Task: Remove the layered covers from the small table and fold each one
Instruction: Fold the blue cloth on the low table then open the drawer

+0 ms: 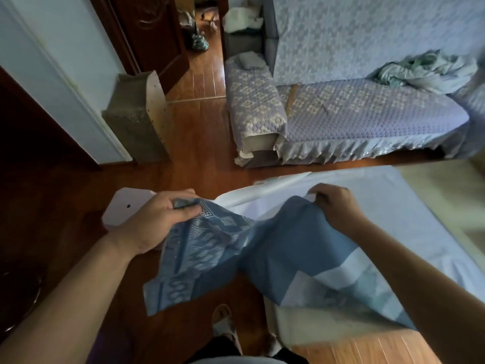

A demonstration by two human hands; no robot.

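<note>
both hands lift blue cover [262, 248] | left hand [154, 219] fingers pinch patterned edge | right hand [334, 206] seemingly pinches corner

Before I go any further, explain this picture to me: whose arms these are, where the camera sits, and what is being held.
There is one picture, taken by a wide-angle camera worn on a person's head, looking forward and down. No machine is involved; the two bare arms belong to the wearer. The left hand grips a bunched corner of the blue patterned fabric cover, and the right hand pinches its far edge, lifting it. Beneath it a pale white-blue cloth still lies spread over the small table, whose wooden top shows at the near edge. Behind stand a sofa in a lilac quilted cover and a reddish wooden floor.
</note>
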